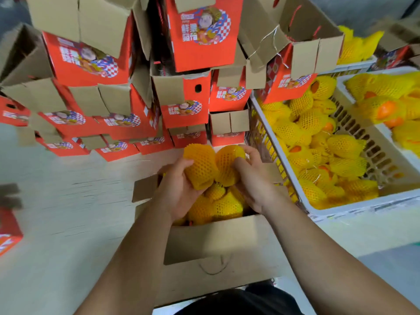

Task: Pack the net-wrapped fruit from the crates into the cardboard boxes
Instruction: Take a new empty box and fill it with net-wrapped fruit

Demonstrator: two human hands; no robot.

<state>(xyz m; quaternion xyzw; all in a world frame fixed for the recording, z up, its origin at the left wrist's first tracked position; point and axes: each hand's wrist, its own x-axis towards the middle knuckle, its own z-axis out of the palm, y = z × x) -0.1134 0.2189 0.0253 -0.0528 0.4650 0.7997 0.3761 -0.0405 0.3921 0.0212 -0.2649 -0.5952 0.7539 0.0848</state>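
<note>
Above the open cardboard box (211, 242), both hands hold fruit wrapped in yellow foam net. The left hand (179, 189) has its fingers curled round one net-wrapped fruit (201, 167), thumb across the near side. The right hand (252, 178) grips a second wrapped fruit (229, 164), fingers bent over its far side and top. The two fruits touch each other between the hands. Directly below the hands, inside the box, more wrapped fruit (218, 203) already lies packed close together; the box flaps stand open, one to the left of the left hand and one toward the person.

To the right of the right hand stands a white plastic crate (354, 208), well filled with net-wrapped fruit (318, 137), some showing orange skin at the net ends. A second crate (341, 80) lies beyond it, further right. Beyond both hands rises a stack of red printed boxes (200, 37), several with brown flaps open. The boxes and crates rest on a pale floor (68, 201).
</note>
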